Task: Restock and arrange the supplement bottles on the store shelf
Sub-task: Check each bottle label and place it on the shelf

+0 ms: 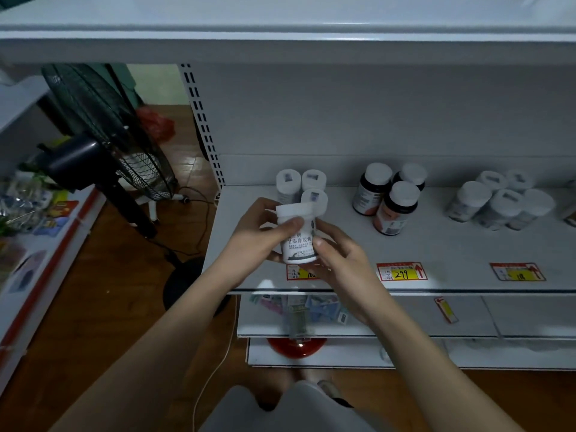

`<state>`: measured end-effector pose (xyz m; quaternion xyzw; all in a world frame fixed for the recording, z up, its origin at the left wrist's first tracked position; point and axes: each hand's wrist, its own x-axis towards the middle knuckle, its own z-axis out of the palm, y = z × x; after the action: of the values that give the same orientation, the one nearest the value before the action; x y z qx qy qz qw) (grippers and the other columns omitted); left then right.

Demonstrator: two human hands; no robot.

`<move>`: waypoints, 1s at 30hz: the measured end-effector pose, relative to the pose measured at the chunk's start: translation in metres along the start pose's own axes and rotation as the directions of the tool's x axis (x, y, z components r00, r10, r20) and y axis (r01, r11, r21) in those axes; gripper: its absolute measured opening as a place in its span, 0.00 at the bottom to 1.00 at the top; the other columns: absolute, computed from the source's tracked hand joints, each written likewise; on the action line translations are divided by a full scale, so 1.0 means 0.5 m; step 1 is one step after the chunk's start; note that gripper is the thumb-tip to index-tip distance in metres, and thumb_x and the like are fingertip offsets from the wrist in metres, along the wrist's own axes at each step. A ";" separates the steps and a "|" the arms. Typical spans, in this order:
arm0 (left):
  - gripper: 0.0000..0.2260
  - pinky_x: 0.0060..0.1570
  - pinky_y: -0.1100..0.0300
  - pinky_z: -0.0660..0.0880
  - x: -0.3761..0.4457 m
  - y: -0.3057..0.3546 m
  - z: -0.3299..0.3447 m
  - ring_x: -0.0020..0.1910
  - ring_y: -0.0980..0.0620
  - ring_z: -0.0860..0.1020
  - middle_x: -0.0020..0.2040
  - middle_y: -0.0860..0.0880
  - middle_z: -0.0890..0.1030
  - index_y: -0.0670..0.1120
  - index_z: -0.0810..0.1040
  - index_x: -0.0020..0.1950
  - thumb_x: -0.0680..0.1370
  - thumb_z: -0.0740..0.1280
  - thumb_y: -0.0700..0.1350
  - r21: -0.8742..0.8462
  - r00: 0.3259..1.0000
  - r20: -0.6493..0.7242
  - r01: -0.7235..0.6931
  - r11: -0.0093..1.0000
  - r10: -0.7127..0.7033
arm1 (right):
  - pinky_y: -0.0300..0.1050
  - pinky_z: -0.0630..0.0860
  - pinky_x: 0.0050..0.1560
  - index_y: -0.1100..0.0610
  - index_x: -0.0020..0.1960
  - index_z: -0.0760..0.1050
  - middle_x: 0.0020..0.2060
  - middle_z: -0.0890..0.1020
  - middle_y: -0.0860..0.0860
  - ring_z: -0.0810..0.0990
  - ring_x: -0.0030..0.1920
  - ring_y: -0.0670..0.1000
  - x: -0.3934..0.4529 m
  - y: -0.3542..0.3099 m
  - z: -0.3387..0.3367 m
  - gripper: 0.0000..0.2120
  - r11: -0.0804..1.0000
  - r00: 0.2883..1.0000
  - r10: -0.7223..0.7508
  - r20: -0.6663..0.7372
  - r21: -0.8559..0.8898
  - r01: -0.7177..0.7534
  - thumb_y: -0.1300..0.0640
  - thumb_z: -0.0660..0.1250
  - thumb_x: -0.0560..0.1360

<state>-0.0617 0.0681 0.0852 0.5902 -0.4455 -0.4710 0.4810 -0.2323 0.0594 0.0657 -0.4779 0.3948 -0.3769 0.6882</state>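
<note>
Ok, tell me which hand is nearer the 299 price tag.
Right. The right hand grips the white bottle low on its right side, just left of the 299 price tag. The left hand holds the bottle's far side, farther away.

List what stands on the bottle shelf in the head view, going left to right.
Three white bottles behind the held white bottle → three dark bottles with white caps → a cluster of clear bottles with white caps.
</note>
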 end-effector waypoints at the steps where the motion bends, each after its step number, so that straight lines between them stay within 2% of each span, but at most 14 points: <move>1: 0.11 0.34 0.58 0.80 -0.003 0.001 0.001 0.43 0.55 0.84 0.53 0.45 0.81 0.47 0.74 0.55 0.77 0.72 0.45 0.006 1.000 0.005 -0.004 1.000 0.004 | 0.46 0.80 0.59 0.52 0.67 0.73 0.55 0.85 0.52 0.84 0.57 0.52 -0.006 0.002 0.002 0.15 1.000 1.000 0.002 0.000 0.028 -0.002 0.59 0.62 0.82; 7: 0.13 0.34 0.61 0.79 -0.018 0.004 0.002 0.43 0.56 0.84 0.53 0.46 0.80 0.46 0.74 0.58 0.76 0.72 0.46 0.026 0.998 0.046 -0.031 0.999 0.030 | 0.44 0.80 0.58 0.56 0.70 0.71 0.56 0.85 0.52 0.83 0.59 0.52 -0.027 0.008 0.002 0.19 0.997 1.000 -0.020 -0.006 0.070 0.020 0.58 0.63 0.80; 10: 0.21 0.38 0.56 0.82 -0.023 0.010 0.002 0.47 0.54 0.83 0.55 0.46 0.79 0.49 0.74 0.61 0.72 0.72 0.54 0.036 0.995 0.096 -0.017 0.999 0.013 | 0.48 0.79 0.60 0.56 0.69 0.72 0.57 0.85 0.51 0.83 0.59 0.52 -0.033 0.010 -0.002 0.21 0.996 0.998 -0.054 -0.027 0.064 0.056 0.56 0.66 0.77; 13: 0.25 0.40 0.52 0.83 -0.028 0.016 0.005 0.50 0.51 0.83 0.56 0.44 0.78 0.51 0.74 0.64 0.69 0.71 0.57 0.056 0.991 0.137 -0.020 0.998 0.012 | 0.48 0.78 0.62 0.56 0.69 0.73 0.58 0.84 0.49 0.82 0.60 0.50 -0.037 0.011 -0.010 0.23 0.995 0.994 -0.099 -0.050 0.006 0.100 0.55 0.68 0.74; 16: 0.26 0.40 0.54 0.83 -0.033 0.021 0.014 0.49 0.51 0.83 0.56 0.44 0.79 0.51 0.74 0.65 0.69 0.72 0.56 0.045 0.990 0.141 -0.038 0.998 0.031 | 0.43 0.78 0.60 0.55 0.70 0.73 0.57 0.84 0.45 0.82 0.59 0.46 -0.042 0.008 -0.014 0.23 0.985 0.989 -0.139 -0.053 -0.105 0.133 0.56 0.69 0.75; 21: 0.23 0.42 0.50 0.83 -0.035 0.019 0.022 0.51 0.50 0.83 0.56 0.45 0.79 0.52 0.75 0.65 0.72 0.73 0.56 0.024 0.991 0.131 -0.030 0.999 0.026 | 0.43 0.78 0.60 0.54 0.69 0.74 0.59 0.84 0.48 0.81 0.60 0.47 -0.047 0.007 -0.023 0.22 0.986 0.990 -0.131 -0.042 -0.109 0.126 0.55 0.69 0.76; 25: 0.15 0.40 0.56 0.82 -0.035 0.019 0.032 0.51 0.54 0.83 0.55 0.47 0.79 0.50 0.73 0.59 0.75 0.71 0.51 -0.037 0.997 0.076 -0.010 0.999 0.013 | 0.44 0.78 0.61 0.55 0.69 0.73 0.58 0.84 0.51 0.82 0.61 0.51 -0.049 0.003 -0.030 0.18 0.993 0.998 -0.054 -0.022 0.108 0.056 0.61 0.63 0.80; 27: 0.11 0.40 0.56 0.81 -0.032 0.020 0.034 0.53 0.53 0.83 0.56 0.47 0.80 0.49 0.73 0.57 0.77 0.70 0.48 -0.045 0.997 0.072 -0.001 0.999 0.004 | 0.44 0.79 0.61 0.54 0.69 0.73 0.57 0.84 0.51 0.82 0.60 0.51 -0.051 0.004 -0.034 0.19 0.994 0.998 -0.058 -0.038 0.090 0.061 0.63 0.64 0.79; 30: 0.12 0.42 0.56 0.82 -0.034 0.023 0.039 0.54 0.51 0.83 0.57 0.46 0.81 0.48 0.73 0.58 0.77 0.70 0.48 -0.066 0.995 0.097 0.016 0.998 -0.010 | 0.45 0.79 0.60 0.53 0.68 0.73 0.57 0.84 0.51 0.83 0.59 0.50 -0.053 0.003 -0.040 0.19 0.994 0.992 -0.101 -0.074 0.033 0.103 0.64 0.67 0.78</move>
<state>-0.0846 0.0805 0.0970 0.5532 -0.4486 -0.5167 0.4751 -0.2609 0.0766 0.0646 -0.4706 0.3876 -0.4360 0.6620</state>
